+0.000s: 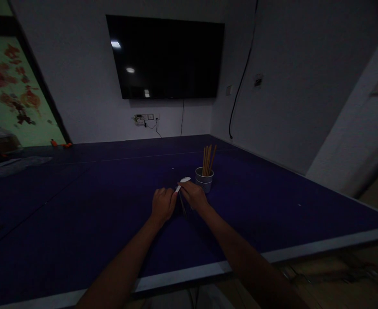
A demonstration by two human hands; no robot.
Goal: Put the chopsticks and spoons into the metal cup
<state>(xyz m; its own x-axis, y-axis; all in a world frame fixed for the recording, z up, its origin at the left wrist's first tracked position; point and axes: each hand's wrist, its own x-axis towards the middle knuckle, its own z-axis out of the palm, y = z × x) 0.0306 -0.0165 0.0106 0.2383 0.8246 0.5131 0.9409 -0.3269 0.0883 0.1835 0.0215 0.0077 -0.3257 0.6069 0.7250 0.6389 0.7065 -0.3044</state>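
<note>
A white spoon (185, 179) is held over the blue tabletop, its bowl pointing away and to the right. My left hand (163, 203) is closed, with its thumb and fingers at the handle end. Closer to the bowl, my right hand (193, 195) pinches the same spoon. Between my hands a thin dark object (183, 205) slants down; its kind is too dim to make out, and I cannot tell whether a hand holds it. Just beyond my right hand stands a grey cup (204, 182) with several wooden chopsticks (207, 160) upright in it.
The blue table (89, 231) has a pale front edge (182, 274) and reaches back to the wall. Clear plastic wrapping (15, 165) lies at the left, with small orange items (54, 143) farther back. A television (166, 58) hangs above the table; a black cable (240, 86) runs down the wall.
</note>
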